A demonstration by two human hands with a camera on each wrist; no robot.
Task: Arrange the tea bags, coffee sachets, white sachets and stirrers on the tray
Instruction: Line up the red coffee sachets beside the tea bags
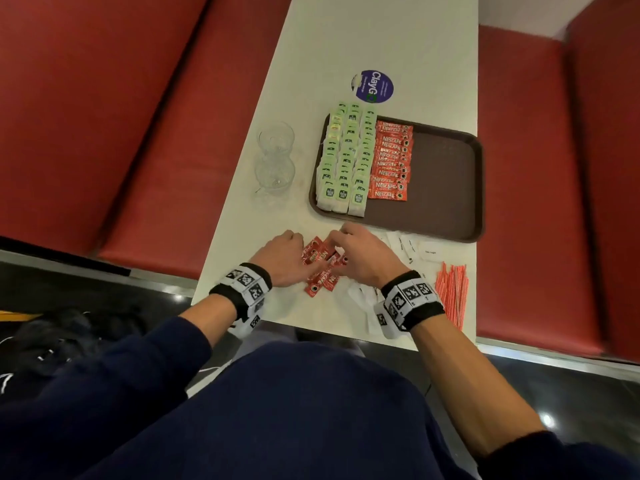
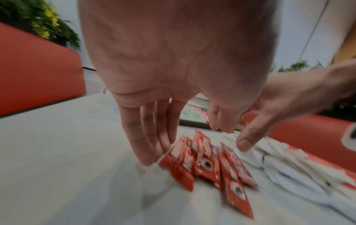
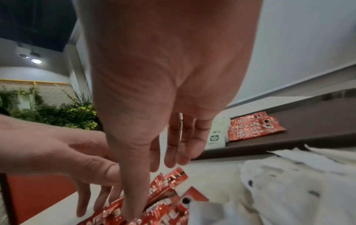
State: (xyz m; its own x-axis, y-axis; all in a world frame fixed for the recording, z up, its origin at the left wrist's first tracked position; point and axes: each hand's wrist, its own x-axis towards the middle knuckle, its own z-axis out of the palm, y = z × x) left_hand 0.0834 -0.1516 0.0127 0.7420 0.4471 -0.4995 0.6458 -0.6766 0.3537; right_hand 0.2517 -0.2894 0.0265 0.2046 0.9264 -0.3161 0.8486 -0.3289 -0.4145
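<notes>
A loose pile of red coffee sachets [image 1: 320, 268] lies on the white table near its front edge. My left hand [image 1: 287, 258] stands at the pile's left side, its straight fingers [image 2: 152, 152] touching the edge of the sachets [image 2: 208, 164]. My right hand [image 1: 360, 254] is over the pile's right side, its thumb [image 3: 134, 197] pressing down on the sachets [image 3: 167, 181] and its fingers relaxed. Behind them the brown tray [image 1: 443, 188] holds three columns of green tea bags [image 1: 346, 157] and one column of red coffee sachets [image 1: 391, 161]. White sachets [image 1: 412, 247] and orange striped stirrers [image 1: 452, 292] lie to the right.
Two clear glasses [image 1: 275, 157] stand left of the tray. A round blue sticker [image 1: 373, 86] is on the table behind it. Red bench seats [image 1: 138, 133] flank the narrow table on both sides. The tray's right half is bare.
</notes>
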